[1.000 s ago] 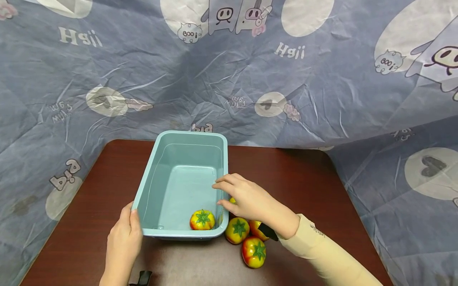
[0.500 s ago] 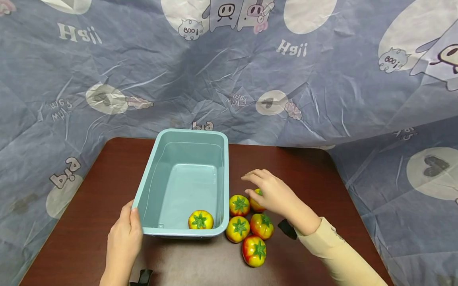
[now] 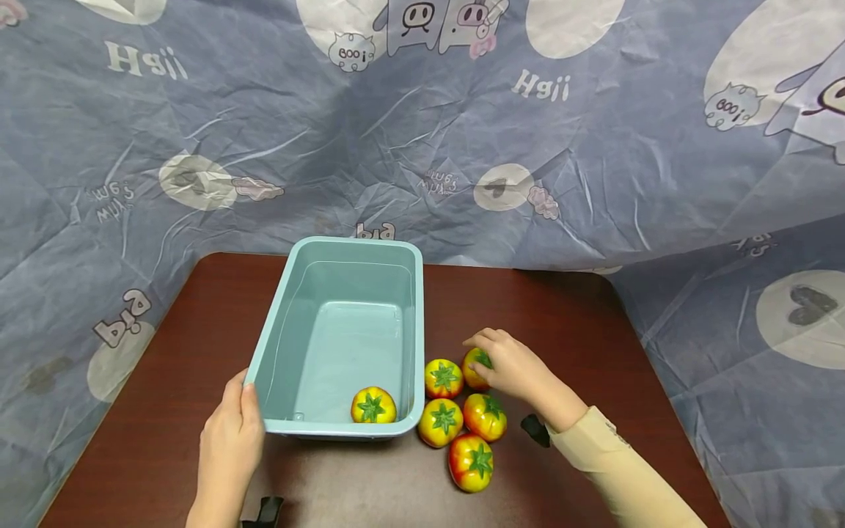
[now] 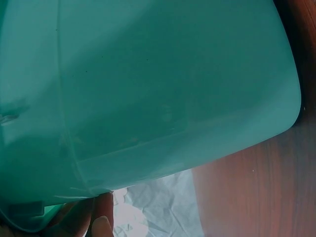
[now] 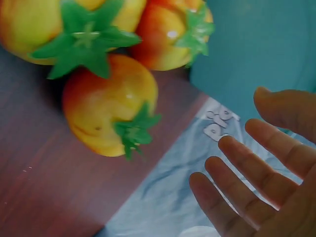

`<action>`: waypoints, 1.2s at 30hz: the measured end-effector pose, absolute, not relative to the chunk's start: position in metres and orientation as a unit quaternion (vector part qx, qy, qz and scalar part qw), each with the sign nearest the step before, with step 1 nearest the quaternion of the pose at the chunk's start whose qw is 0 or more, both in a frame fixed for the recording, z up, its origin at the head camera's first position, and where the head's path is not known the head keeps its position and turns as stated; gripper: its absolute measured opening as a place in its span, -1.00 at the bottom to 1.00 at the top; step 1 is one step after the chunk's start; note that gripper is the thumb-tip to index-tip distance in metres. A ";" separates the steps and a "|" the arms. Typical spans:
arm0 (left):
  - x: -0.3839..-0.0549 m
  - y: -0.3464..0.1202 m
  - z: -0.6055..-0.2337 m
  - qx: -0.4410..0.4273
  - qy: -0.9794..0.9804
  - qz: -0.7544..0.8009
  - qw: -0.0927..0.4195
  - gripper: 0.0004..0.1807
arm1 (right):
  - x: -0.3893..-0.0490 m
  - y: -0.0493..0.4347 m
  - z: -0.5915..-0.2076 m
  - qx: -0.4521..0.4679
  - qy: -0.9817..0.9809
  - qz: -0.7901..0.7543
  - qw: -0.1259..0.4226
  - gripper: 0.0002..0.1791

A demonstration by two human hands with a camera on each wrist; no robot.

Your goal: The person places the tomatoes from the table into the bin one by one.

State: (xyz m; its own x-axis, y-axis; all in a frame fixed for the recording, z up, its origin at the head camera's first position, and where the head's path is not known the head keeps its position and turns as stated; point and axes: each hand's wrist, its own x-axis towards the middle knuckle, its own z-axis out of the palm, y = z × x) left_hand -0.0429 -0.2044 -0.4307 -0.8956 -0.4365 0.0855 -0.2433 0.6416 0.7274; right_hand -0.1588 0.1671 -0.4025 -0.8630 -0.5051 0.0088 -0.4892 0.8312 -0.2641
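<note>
My left hand (image 3: 231, 436) grips the near left corner of a light blue plastic bin (image 3: 419, 330); in the left wrist view the bin's wall (image 4: 173, 89) hides most of that hand. One yellow-red tomato (image 3: 373, 405) with a green star-shaped top lies inside, at the bin's near right corner. Several similar tomatoes sit in a cluster right of the bin. Over the farthest right tomato (image 3: 472, 370) hovers my right hand (image 3: 518, 370), partly covering it. The right wrist view shows this hand (image 5: 261, 182) with fingers spread, apart from the tomato (image 5: 108, 101).
Beside the bin stand a back tomato (image 3: 444, 378), a middle tomato (image 3: 440, 422), another tomato (image 3: 485, 416) and a front tomato (image 3: 471, 463). All rest on a dark brown table (image 3: 561, 315). A grey-blue printed cloth (image 3: 363, 147) hangs behind the table.
My right hand has moved from the bin's right rim rightward, then lowered toward the farthest right tomato. My left hand keeps hold of the bin, and the tomatoes have stayed in place.
</note>
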 end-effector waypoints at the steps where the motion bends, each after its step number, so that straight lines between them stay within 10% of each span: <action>1: -0.043 -0.204 -0.431 0.189 -0.897 -0.379 0.128 -0.54 | -0.159 0.168 -0.405 -0.256 0.957 -0.129 0.035 -0.64; 36: -0.042 -0.205 -0.431 0.193 -0.897 -0.381 0.117 -0.53 | -0.172 0.178 -0.467 -0.173 0.963 -0.168 0.121 -0.21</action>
